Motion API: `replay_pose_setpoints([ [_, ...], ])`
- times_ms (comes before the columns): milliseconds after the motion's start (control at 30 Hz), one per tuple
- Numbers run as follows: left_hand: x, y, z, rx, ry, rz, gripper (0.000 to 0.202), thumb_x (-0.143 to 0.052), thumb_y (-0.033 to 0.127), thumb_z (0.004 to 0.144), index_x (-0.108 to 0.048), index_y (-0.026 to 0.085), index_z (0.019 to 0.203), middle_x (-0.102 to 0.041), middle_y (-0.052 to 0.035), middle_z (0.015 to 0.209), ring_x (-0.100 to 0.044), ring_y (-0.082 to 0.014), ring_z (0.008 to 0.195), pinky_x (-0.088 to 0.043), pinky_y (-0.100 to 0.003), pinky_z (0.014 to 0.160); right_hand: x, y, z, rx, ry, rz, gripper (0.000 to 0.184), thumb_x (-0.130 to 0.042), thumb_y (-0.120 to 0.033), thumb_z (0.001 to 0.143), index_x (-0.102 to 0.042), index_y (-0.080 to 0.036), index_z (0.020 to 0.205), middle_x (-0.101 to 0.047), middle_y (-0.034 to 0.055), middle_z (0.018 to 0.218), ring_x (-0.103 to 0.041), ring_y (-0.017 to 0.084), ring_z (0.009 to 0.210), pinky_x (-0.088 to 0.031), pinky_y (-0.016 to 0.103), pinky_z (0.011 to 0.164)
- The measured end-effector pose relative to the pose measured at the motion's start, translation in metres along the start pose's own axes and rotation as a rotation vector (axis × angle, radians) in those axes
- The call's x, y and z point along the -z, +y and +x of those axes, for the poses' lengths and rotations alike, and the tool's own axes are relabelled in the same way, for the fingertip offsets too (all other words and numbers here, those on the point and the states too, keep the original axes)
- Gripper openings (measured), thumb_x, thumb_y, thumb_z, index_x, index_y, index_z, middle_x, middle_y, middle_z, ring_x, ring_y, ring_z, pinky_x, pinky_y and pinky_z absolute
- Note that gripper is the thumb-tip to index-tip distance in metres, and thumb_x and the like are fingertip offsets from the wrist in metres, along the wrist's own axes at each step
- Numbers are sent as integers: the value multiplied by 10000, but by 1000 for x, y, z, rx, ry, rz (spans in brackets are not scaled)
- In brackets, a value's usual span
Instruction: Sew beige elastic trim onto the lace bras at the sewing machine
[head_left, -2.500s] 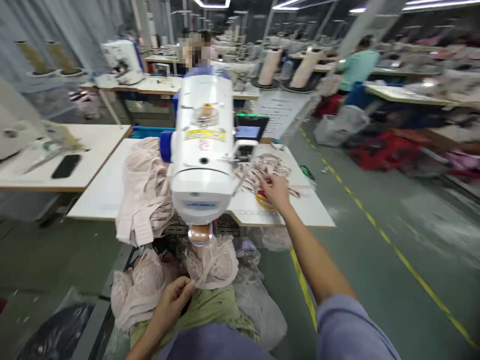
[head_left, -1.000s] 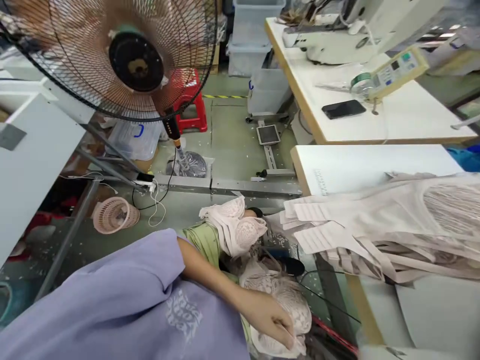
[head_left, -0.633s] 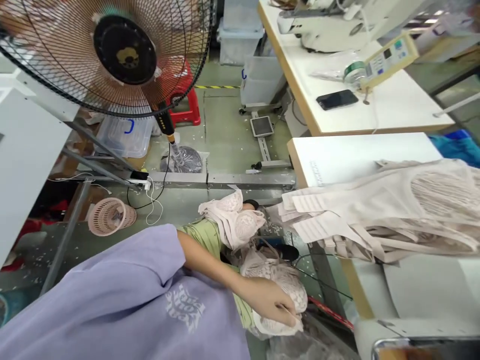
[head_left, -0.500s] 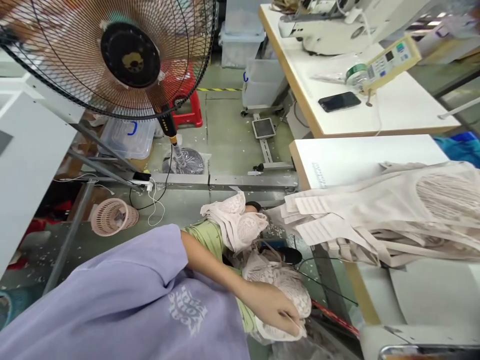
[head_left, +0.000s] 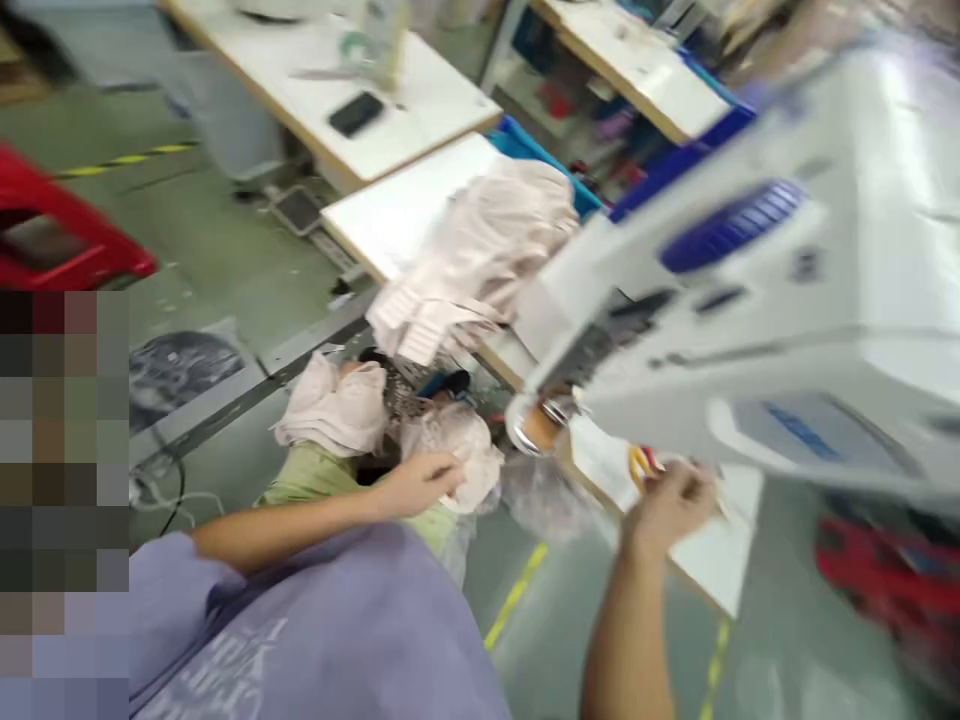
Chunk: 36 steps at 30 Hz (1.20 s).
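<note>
“Bra [head_left: 476, 475], head view: where's yours?”

“Left of the sewing machine [head_left: 750, 400], on your lap [head_left: 311, 475], your left hand [head_left: 416, 485] pinching its edge. Pinch lightly, I'd say, so cloth won't stretch. Your right hand [head_left: 671, 505] is near scissors [head_left: 640, 466] beside the machine; can't tell its grip.”

Two hands [head_left: 421, 484] [head_left: 675, 503], one phone [head_left: 356, 114]
</note>
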<state>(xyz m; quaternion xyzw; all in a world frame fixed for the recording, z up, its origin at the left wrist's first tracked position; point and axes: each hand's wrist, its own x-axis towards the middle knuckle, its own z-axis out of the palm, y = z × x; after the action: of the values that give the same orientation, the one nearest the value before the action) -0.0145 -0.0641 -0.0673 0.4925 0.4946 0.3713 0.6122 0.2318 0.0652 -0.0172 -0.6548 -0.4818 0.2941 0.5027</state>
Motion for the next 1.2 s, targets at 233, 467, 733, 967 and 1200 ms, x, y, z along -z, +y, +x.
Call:
replay_pose_setpoints([
  [233, -11, 23, 27, -48, -81, 159, 307, -482, 407, 975, -561, 165, 803, -464, 38, 696, -425, -110, 650, -335, -227, 606, -1, 53, -120, -191, -40, 217, 392, -737, -383, 795, -618, -240, 1139, -680, -2, 807, -689, 160, 654, -567, 289, 573],
  [467, -29, 27, 30, -107, -28, 297, 297, -502, 400, 971, -587, 159, 818, -463, 44, 643, -394, -98, 568, -313, -224, 537, -12, 26, -137, 147, -129, 101, 80, -662, -219, 883, -734, -242, 908, -702, 29, 860, -662, 150, 802, -550, 261, 642],
  [733, -33, 29, 34, -118, 31, 348, 267, -515, 374, 973, -584, 166, 821, -484, 39, 649, -417, -97, 570, -333, -219, 533, -25, 35, -137, 103, -122, 145, 52, -672, -260, 896, -709, -247, 931, -702, 18, 866, -658, 149, 770, -555, 284, 675],
  [967, -36, 27, 37, -82, 43, 365, 277, -510, 394, 977, -583, 174, 826, -473, 46, 634, -398, -95, 542, -310, -225, 503, -27, 42, -133, 84, -110, 189, 30, -697, -274, 879, -707, -246, 885, -718, 28, 857, -675, 176, 822, -562, 329, 744],
  [1200, -30, 21, 38, -148, 44, 514, 238, -489, 362, 992, -597, 180, 885, -538, 28, 672, -461, -115, 592, -357, -244, 570, -26, 43, -126, 65, -197, 233, 31, -703, -237, 869, -726, -258, 872, -716, 34, 924, -669, 168, 879, -556, 296, 724],
])
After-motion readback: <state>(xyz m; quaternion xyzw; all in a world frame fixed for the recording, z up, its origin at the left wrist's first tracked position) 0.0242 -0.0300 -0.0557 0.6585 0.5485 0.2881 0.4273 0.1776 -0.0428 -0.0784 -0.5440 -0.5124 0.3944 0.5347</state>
